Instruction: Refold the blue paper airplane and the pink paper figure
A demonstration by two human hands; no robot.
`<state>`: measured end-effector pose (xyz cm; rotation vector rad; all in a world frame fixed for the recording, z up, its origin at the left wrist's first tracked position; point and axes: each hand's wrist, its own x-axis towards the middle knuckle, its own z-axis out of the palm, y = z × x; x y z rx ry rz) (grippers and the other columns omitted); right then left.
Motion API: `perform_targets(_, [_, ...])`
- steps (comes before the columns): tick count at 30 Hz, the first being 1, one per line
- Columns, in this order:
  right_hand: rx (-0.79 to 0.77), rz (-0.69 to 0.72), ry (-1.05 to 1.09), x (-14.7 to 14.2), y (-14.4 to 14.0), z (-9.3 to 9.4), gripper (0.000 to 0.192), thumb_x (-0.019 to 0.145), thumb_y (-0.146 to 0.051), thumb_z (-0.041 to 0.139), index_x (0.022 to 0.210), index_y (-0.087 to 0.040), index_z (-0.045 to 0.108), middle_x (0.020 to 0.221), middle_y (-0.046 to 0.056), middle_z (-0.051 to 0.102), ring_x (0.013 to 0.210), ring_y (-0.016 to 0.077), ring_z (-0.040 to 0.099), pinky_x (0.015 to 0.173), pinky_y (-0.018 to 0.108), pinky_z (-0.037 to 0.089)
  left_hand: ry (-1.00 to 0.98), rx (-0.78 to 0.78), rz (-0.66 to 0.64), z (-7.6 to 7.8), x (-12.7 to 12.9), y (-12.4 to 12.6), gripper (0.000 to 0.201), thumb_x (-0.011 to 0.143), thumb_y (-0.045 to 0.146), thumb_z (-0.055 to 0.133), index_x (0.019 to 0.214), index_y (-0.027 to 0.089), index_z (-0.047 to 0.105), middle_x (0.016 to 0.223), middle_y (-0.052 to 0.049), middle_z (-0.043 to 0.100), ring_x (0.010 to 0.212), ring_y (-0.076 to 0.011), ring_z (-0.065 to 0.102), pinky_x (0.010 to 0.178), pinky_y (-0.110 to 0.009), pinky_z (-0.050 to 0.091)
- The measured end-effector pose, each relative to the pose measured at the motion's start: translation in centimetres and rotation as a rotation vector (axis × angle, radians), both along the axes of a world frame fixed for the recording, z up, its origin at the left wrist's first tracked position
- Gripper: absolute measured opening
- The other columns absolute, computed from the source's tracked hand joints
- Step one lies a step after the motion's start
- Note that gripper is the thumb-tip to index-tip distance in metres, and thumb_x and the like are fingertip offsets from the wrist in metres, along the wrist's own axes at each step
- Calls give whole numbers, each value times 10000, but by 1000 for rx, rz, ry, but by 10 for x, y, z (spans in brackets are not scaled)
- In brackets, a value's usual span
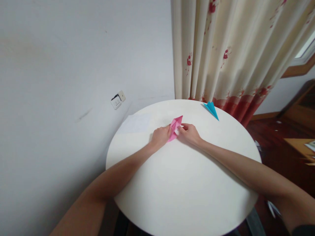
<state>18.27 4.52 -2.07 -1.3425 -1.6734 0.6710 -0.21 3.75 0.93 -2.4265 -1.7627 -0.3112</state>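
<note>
We are holding the folded pink paper [176, 123] over the far middle of the round table [182, 186], our left hand [160, 135] gripping its left edge and our right hand [190, 132] pinching its right side, so that the two are sitting close together with the paper between them. One of its corners is pointing far and right, and we cannot tell whether it is touching the tabletop. Beyond our right hand, a blue paper plane [211, 110] is lying near the far right rim, while a white sheet [135, 123] is resting flat at the far left.
</note>
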Motion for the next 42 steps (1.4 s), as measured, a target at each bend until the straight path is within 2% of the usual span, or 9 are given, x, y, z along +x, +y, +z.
perform_targets(4, [5, 101, 80, -10, -6, 1, 396, 906, -515, 553, 804, -157, 689, 720, 56, 721, 615, 164, 636, 555, 239, 434, -35, 13, -27, -1, 5, -1, 431, 1047, 384, 289, 1243, 230, 641, 940, -112, 750, 831, -253, 720, 769, -319, 499])
perform_targets(7, [-34, 170, 161, -16, -8, -1, 314, 889, -460, 593, 882, -156, 672, 719, 51, 719, 588, 151, 632, 529, 222, 445, -54, 7, -35, -2, 7, -1, 406, 1041, 351, 314, 1207, 217, 660, 959, -110, 750, 835, -243, 715, 775, -310, 496])
perform_targets(10, [-107, 195, 279, -18, -6, -7, 185, 840, -299, 615, 960, -160, 634, 716, 36, 707, 539, 136, 610, 489, 211, 453, -89, 6, -74, -4, 8, -1, 413, 1044, 340, 305, 1170, 212, 677, 975, -109, 751, 836, -238, 713, 774, -306, 495])
perform_targets(14, [-149, 139, 366, -17, 0, -16, 91, 730, -157, 563, 819, -167, 578, 636, 12, 644, 496, 140, 566, 433, 216, 422, -169, 8, -112, -5, 8, -3, 393, 1036, 325, 331, 1160, 206, 685, 954, -100, 754, 832, -225, 712, 771, -289, 494])
perform_targets(23, [103, 185, 162, -14, 2, -16, 222, 738, -138, 504, 903, -149, 652, 790, 31, 693, 667, 165, 603, 602, 248, 478, -484, -37, -125, 7, 7, -6, 415, 938, 228, 521, 1345, 251, 601, 1056, -46, 762, 909, -208, 718, 802, -258, 532])
perform_targets(26, [134, 232, 189, -16, -1, -13, 236, 796, -149, 492, 960, -151, 662, 872, 52, 718, 737, 179, 636, 659, 262, 497, -556, -56, -181, 6, 10, -7, 444, 930, 208, 522, 1368, 255, 580, 1169, -30, 733, 924, -190, 720, 842, -255, 544])
perform_targets(30, [113, 198, 151, -17, -3, -11, 220, 822, -177, 496, 963, -145, 661, 873, 62, 719, 722, 180, 627, 650, 264, 486, -578, -47, -206, 0, 13, -6, 484, 915, 183, 528, 1393, 253, 547, 1229, -26, 707, 949, -181, 713, 876, -263, 543])
perform_targets(36, [150, 174, 53, -16, -8, -4, 167, 815, -194, 470, 842, -162, 632, 720, 4, 640, 620, 148, 542, 579, 239, 403, -505, -28, -126, -4, 8, 1, 262, 911, 188, 509, 1103, 193, 689, 932, -68, 752, 784, -200, 686, 705, -268, 510])
perform_targets(42, [174, 116, 69, -11, -8, 1, 187, 778, -166, 439, 756, -160, 625, 662, -7, 597, 587, 135, 513, 558, 234, 368, -559, 6, -124, -6, 0, 9, 250, 879, 121, 467, 853, 145, 714, 752, -54, 711, 670, -168, 632, 620, -234, 435])
